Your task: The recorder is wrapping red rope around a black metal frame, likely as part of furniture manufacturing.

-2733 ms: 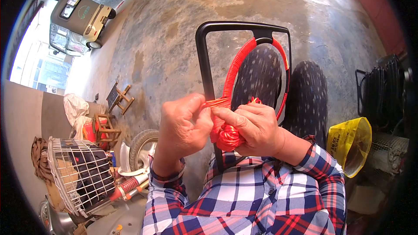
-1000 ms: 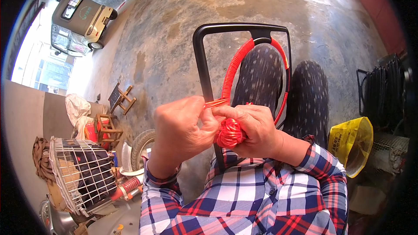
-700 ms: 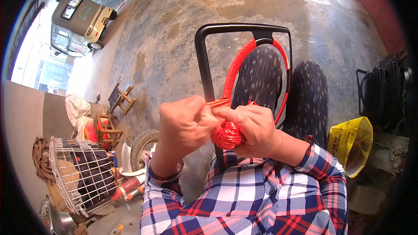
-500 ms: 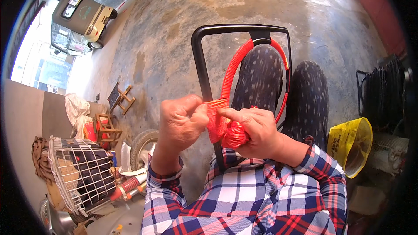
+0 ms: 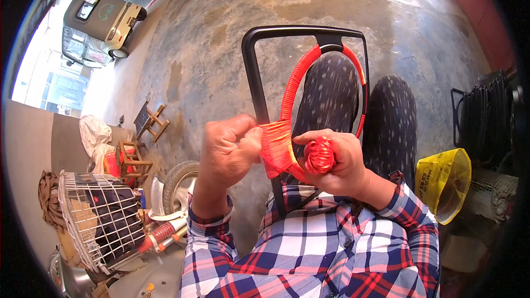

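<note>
A black metal frame point(image 5: 254, 83) with rounded corners stands against my lap, with an oval ring point(image 5: 294, 85) closely wound in red cord inside it. Between the frame's left bar and the ring stretches a flat band of red cord point(image 5: 277, 146). My left hand point(image 5: 227, 152) is closed in a pinch at the band's left edge, by the bar; its fingertips are partly hidden. Right of the band, my right hand point(image 5: 345, 165) is closed around a bundle of red cord point(image 5: 319, 155), with the thumb stretched toward the band.
My knees point(image 5: 330, 94) are behind the ring. A white wire basket point(image 5: 102, 221) and a wheel point(image 5: 179, 185) are at lower left, small wooden stools point(image 5: 134, 160) beyond. A yellow bag point(image 5: 441, 185) and stacked black frames point(image 5: 483, 116) stand right. A three-wheeled vehicle point(image 5: 102, 19) is far left.
My right hand has moved a little to the right with the cord bundle, away from the band, showing more of it. My left hand stays at the band's left edge.
</note>
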`<state>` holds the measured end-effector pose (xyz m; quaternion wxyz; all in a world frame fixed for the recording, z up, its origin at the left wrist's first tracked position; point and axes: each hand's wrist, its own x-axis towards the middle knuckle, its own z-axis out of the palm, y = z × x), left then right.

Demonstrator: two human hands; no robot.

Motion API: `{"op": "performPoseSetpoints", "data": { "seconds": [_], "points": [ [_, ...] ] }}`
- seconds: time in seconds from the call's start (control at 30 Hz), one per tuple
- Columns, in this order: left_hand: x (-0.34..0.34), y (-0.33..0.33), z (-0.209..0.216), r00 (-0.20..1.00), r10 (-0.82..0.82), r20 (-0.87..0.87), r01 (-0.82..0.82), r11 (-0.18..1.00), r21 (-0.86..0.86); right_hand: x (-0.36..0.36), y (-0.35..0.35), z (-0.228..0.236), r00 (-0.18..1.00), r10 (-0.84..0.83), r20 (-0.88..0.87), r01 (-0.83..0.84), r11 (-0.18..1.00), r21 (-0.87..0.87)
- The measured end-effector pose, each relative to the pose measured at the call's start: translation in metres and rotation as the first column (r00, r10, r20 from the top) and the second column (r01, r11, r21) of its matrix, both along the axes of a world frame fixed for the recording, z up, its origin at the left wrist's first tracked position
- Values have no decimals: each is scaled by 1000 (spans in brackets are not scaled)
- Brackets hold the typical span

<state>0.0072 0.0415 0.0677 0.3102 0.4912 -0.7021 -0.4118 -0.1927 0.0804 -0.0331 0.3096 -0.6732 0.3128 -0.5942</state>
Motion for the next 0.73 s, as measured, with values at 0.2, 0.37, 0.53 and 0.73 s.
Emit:
{"op": "performPoseSetpoints", "data": {
  "seconds": [0.2, 0.37, 0.53, 0.73],
  "points": [
    [-3, 0, 1, 999, 1, -33, -1, 1000, 9, 0, -3, -2, 997, 40, 62, -46, 994, 94],
    [-2, 0, -1, 999, -9, -52, 10, 1000, 19, 1, -1, 4, 997, 46, 63, -57, 980, 190],
    [-4, 1, -2, 998, -27, -59, 27, 1000, 5, 2, -4, 8, 964, 18, 264, -123, 913, 388],
    [-11, 2, -5, 998, 16, -67, -22, 997, -79, -2, -14, 11, 983, -6, 184, -58, 939, 340]
  ]
}}
